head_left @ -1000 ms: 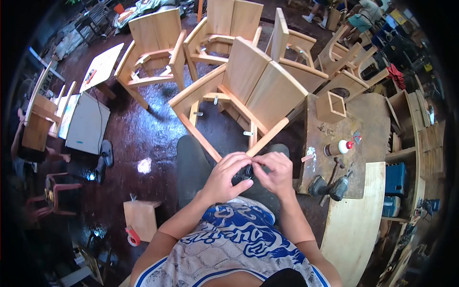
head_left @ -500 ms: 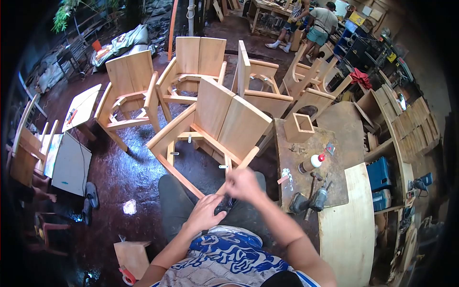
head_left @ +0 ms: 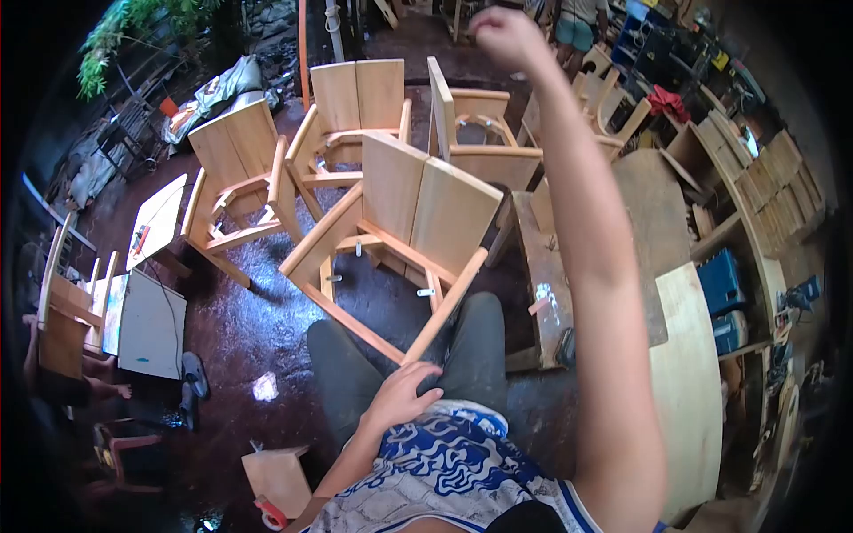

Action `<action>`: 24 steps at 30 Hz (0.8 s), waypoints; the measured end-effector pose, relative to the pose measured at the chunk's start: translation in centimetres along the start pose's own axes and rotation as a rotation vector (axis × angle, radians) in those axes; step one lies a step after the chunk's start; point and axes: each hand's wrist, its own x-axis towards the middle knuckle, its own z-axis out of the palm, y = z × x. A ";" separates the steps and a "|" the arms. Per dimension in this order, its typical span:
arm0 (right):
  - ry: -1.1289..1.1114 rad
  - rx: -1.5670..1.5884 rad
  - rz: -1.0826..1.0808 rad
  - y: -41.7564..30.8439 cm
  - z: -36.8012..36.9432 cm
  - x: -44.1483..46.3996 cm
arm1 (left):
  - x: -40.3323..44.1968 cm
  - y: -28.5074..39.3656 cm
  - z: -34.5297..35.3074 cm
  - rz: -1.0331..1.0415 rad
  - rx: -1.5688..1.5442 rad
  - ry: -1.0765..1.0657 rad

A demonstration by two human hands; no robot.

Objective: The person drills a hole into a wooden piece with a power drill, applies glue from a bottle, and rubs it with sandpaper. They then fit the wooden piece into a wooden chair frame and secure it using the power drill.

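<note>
A wooden armchair frame (head_left: pixel 431 338) with a backrest of two planks (head_left: pixel 453 209) stands in front of me, its front corner between my knees. No seat panel is on it, and small pale brackets (head_left: pixel 426 292) show on the inner rails. My left hand (head_left: pixel 404 393) rests against that front corner, fingers stretched and thumb apart. Raised high and far forward, my right hand (head_left: pixel 511 37) is closed in a fist, away from the chair, and nothing shows sticking out of it. My right forearm covers much of the worktable (head_left: pixel 533 258).
Several similar chairs (head_left: pixel 235 169) stand beyond and to the left. A pale wood panel (head_left: pixel 689 382), blue cases (head_left: pixel 720 280) and shelving line the right. Slippers (head_left: pixel 191 386), a wooden block (head_left: pixel 277 484) and red tape (head_left: pixel 270 513) lie left. Other people are partly visible.
My right hand has lifted from the chair's front corner up and forward, as a fist. My left hand has stayed at the corner. The view has shifted slightly.
</note>
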 end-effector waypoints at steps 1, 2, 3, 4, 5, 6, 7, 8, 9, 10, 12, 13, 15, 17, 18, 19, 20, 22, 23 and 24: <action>0.058 0.212 -0.020 0.4 2.0 -2.5 | 0.1 0.1 -0.3 0.012 0.001 0.017; 0.015 0.348 -0.090 -0.1 3.3 -6.7 | 0.0 0.3 -0.7 -0.126 -0.092 0.040; -0.120 0.411 0.060 -1.6 4.1 -11.8 | -0.2 0.3 -0.9 -0.268 -0.187 0.058; -0.102 0.513 -0.025 -0.9 6.6 -16.6 | -0.2 -0.2 -0.6 -0.217 -0.249 0.180; -0.284 0.472 0.160 -0.7 7.3 -22.0 | -0.1 -0.9 -0.6 -0.210 -0.248 0.188; -0.350 0.683 0.381 -1.8 8.1 -26.8 | -0.2 -1.8 -0.7 -0.249 -0.304 0.190; -0.369 0.688 0.445 -1.3 9.4 -31.5 | -0.1 -2.4 -1.0 -0.290 -0.360 0.187; -0.428 0.728 0.597 -1.6 9.4 -35.2 | 0.2 -2.2 -1.5 -0.301 -0.319 0.176; -0.334 0.867 0.690 -1.8 9.9 -38.7 | 0.7 -2.6 -1.7 -0.299 -0.315 0.165; -0.265 1.086 0.788 -3.4 8.9 -40.3 | 1.0 -3.4 -1.5 -0.244 -0.320 0.143; -0.054 1.640 0.938 -5.1 7.3 -41.9 | 1.3 -5.0 -0.3 -0.130 -0.341 0.132; 0.221 2.172 1.020 -6.1 6.4 -43.2 | 1.8 -4.5 -0.4 -0.182 -0.362 0.081; 0.375 2.392 1.009 -7.2 5.1 -43.8 | 3.0 -4.4 1.0 -0.247 -0.743 0.034; 0.406 2.449 0.969 -8.1 4.1 -43.7 | 5.0 -3.1 1.6 -0.239 -0.866 0.044; 0.413 2.447 0.969 -8.2 3.8 -43.5 | 6.1 -2.4 1.8 -0.236 -0.903 0.040; 0.400 2.441 0.956 -8.4 3.7 -43.4 | 6.9 -1.7 2.0 -0.241 -0.942 0.042; 0.386 2.439 0.949 -8.6 3.6 -43.7 | 7.6 -0.7 2.1 -0.255 -0.943 0.044; 0.375 2.468 0.939 -8.6 3.6 -43.9 | 9.4 1.2 1.9 -0.209 -0.898 0.061; 0.364 2.490 0.912 -8.5 3.7 -43.9 | 10.1 1.9 1.8 -0.218 -0.891 0.069; 0.360 2.501 0.914 -8.4 3.7 -43.8 | 10.9 2.5 1.6 -0.122 -0.764 0.083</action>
